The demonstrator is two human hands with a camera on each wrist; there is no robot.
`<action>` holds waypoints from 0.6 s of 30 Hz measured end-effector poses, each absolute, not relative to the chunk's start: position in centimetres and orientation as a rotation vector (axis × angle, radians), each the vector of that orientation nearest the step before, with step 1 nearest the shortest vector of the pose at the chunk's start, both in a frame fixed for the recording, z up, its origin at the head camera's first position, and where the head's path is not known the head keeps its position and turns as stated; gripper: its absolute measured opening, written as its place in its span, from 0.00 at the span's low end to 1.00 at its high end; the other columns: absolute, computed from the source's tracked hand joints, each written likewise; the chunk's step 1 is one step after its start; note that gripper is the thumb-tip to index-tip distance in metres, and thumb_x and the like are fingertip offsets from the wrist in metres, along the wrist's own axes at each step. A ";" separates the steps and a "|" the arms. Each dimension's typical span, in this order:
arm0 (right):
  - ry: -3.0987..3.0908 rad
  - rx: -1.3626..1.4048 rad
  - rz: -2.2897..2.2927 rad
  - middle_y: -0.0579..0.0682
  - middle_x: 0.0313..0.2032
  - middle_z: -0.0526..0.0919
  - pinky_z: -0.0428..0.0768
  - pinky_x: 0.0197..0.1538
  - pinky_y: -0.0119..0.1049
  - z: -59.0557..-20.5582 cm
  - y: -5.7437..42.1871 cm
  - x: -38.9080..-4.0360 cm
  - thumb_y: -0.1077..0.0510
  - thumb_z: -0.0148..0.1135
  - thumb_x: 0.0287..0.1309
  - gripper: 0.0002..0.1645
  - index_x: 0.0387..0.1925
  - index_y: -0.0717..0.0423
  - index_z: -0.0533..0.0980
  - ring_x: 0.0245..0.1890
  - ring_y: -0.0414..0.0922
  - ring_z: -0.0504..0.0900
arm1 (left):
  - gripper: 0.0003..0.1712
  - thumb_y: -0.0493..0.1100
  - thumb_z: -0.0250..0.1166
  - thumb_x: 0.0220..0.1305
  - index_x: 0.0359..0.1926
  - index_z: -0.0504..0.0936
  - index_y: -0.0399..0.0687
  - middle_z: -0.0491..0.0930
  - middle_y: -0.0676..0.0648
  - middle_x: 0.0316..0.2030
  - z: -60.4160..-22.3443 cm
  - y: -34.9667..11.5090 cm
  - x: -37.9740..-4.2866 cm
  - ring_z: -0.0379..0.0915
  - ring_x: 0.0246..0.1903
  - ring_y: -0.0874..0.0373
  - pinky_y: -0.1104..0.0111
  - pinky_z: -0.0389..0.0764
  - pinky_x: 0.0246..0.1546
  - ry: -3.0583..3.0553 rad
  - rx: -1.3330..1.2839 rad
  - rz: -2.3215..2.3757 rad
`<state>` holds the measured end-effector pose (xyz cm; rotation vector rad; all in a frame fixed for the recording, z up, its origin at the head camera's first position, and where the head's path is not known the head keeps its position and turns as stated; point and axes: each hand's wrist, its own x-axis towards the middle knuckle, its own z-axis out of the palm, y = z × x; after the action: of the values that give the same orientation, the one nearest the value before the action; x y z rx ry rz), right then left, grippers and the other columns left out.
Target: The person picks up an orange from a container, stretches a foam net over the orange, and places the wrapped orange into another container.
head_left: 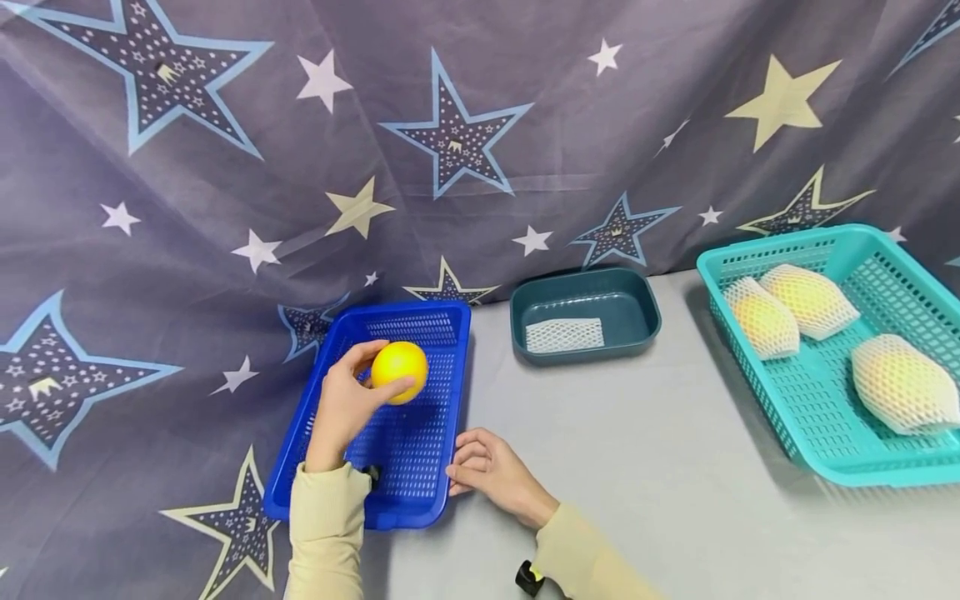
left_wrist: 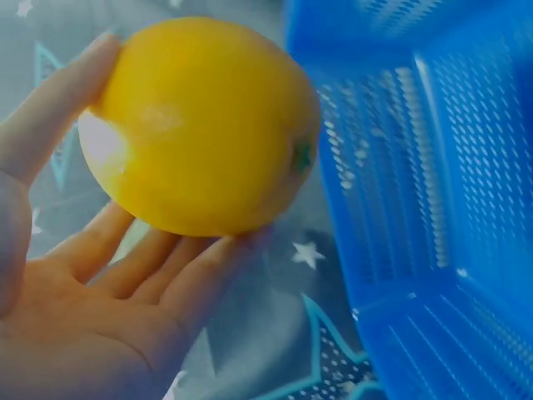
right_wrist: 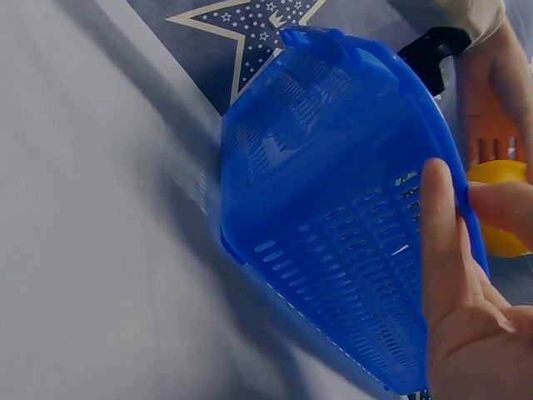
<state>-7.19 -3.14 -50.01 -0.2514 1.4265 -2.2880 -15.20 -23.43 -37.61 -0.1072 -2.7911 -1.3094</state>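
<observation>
In the head view my left hand (head_left: 350, 404) holds a yellow-orange orange (head_left: 400, 372) between thumb and fingers, above the blue basket (head_left: 459, 375). The left wrist view shows the orange (left_wrist: 208, 125) bare, its small green stem spot facing the basket (left_wrist: 383, 175). My right hand (head_left: 491, 472) is at the basket's near right side. Seen from the right wrist, the fingers (right_wrist: 439, 242) lie along the outer wall and the thumb comes over the rim, pinching the basket edge (right_wrist: 333, 167). Nothing else shows inside the basket, though my left arm hides part of it.
A dark teal tray (head_left: 585, 354) with a white foam net (head_left: 565, 334) in it stands at the back middle. To the right, a turquoise basket (head_left: 817, 400) holds fruits in foam nets (head_left: 903, 383). A star-patterned cloth (head_left: 480, 167) hangs behind the grey tabletop (head_left: 637, 442).
</observation>
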 end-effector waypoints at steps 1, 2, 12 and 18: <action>1.429 -0.260 -2.287 0.53 0.38 0.78 0.86 0.44 0.43 -50.0 -3.2 -7.2 0.70 0.63 0.61 0.23 0.54 0.71 0.65 0.34 0.42 0.84 | 0.40 0.51 0.78 0.52 0.63 0.74 0.44 0.75 0.44 0.61 -37.5 -23.2 -15.0 0.71 0.59 0.47 0.50 0.74 0.62 -2.764 -0.129 -1.342; 1.428 -0.266 -2.288 0.53 0.38 0.78 0.86 0.44 0.43 -50.1 -3.1 -7.3 0.70 0.63 0.62 0.23 0.54 0.71 0.65 0.34 0.42 0.84 | 0.39 0.51 0.78 0.52 0.63 0.75 0.45 0.75 0.45 0.61 -37.4 -22.9 -14.8 0.71 0.59 0.48 0.50 0.74 0.62 -2.742 -0.146 -1.367; 1.453 -0.247 -2.266 0.55 0.38 0.79 0.85 0.45 0.51 -50.1 -3.0 -7.5 0.68 0.64 0.62 0.22 0.54 0.68 0.66 0.34 0.44 0.84 | 0.38 0.52 0.78 0.51 0.62 0.76 0.50 0.75 0.50 0.60 -37.2 -20.2 -12.4 0.71 0.60 0.53 0.50 0.76 0.60 -2.661 -0.174 -1.481; 1.550 -0.281 -2.245 0.58 0.41 0.80 0.82 0.48 0.57 -49.5 -2.3 -7.5 0.66 0.64 0.63 0.24 0.56 0.69 0.67 0.37 0.48 0.85 | 0.36 0.52 0.78 0.52 0.61 0.77 0.52 0.76 0.52 0.59 -37.6 -19.0 -11.2 0.72 0.59 0.55 0.52 0.79 0.56 -2.632 -0.176 -1.547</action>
<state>-7.52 -2.29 -49.46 -0.2811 1.5496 -2.2446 -11.16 -19.04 -37.61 -0.1762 -2.6321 -1.5466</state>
